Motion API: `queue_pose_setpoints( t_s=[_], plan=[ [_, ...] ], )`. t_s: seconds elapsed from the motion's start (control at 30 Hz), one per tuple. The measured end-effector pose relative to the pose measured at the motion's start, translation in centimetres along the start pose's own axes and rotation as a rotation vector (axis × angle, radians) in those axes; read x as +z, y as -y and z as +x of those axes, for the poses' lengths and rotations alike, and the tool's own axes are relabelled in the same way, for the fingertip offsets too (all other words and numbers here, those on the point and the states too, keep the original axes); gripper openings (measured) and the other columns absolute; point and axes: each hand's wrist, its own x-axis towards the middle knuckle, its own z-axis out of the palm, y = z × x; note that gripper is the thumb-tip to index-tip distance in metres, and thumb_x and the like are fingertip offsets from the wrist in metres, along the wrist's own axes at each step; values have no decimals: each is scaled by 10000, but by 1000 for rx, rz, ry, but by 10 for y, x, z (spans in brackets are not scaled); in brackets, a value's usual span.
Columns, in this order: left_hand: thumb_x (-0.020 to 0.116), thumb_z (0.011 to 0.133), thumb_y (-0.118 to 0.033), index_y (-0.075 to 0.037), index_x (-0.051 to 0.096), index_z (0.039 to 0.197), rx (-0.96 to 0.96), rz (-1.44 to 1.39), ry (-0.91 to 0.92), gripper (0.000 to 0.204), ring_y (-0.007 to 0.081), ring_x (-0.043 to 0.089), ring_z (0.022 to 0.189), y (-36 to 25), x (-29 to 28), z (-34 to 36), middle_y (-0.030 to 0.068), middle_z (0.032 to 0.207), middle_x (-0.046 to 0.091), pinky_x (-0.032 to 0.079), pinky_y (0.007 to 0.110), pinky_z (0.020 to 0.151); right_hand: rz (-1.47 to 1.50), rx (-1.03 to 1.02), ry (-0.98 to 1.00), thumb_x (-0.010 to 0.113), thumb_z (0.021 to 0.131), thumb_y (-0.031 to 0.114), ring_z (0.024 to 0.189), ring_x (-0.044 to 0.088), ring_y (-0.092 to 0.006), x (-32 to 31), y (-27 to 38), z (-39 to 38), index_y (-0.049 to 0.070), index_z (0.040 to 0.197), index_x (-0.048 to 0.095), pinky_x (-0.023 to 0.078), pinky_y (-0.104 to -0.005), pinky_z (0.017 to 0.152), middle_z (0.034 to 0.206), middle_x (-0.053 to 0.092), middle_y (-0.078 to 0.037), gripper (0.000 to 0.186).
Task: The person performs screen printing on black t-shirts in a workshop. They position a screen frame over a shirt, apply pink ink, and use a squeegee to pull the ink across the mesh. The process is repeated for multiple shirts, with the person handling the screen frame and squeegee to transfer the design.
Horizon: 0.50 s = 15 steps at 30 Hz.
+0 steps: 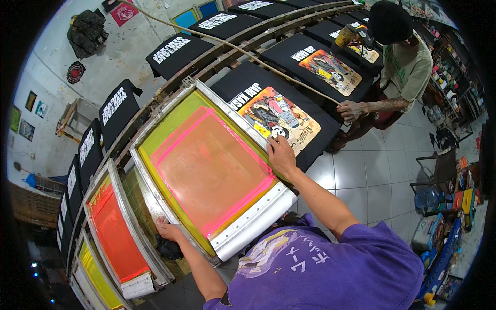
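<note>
A large screen-printing frame (258, 219) with a metal rim, yellow-green mesh and an orange-pink rectangle lies tilted over the long print table. My left hand (168, 230) grips the frame's near left edge. My right hand (281, 154) holds the frame's far right edge, right beside a black shirt (310, 111) with a colourful printed picture. My purple-sleeved arms come in from the lower edge.
Several black printed shirts (170, 51) lie in rows along the curved table. Two more screens (116, 235) stand at the lower left. Another person (408, 62) at the upper right rests a hand on the table and holds a long thin stick (232, 47). Crates and a water jug (429, 196) sit on the tiled floor at the right.
</note>
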Motion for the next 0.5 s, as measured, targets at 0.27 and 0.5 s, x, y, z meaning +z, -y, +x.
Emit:
queue_pose_setpoints(
  t_s=[0.27, 0.5],
  plan=[
    [408, 1076, -236, 14, 499, 1411, -62, -190, -68, 428, 301, 711, 959, -3, -1, -3, 206, 1100, 717, 575, 388, 849, -16, -26, -11, 555, 984, 197, 949, 602, -343, -2, 3, 1, 38, 1102, 665, 523, -474, 779, 992, 580, -159, 227],
    [333, 1079, -461, 63, 693, 1162, -87, -84, -2, 641, 303, 718, 952, -20, -7, -6, 213, 1019, 736, 577, 382, 851, -16, -28, 3, 577, 971, 189, 932, 597, -334, -2, 2, 1, 31, 1126, 663, 522, -461, 763, 975, 568, -152, 238]
  ],
)
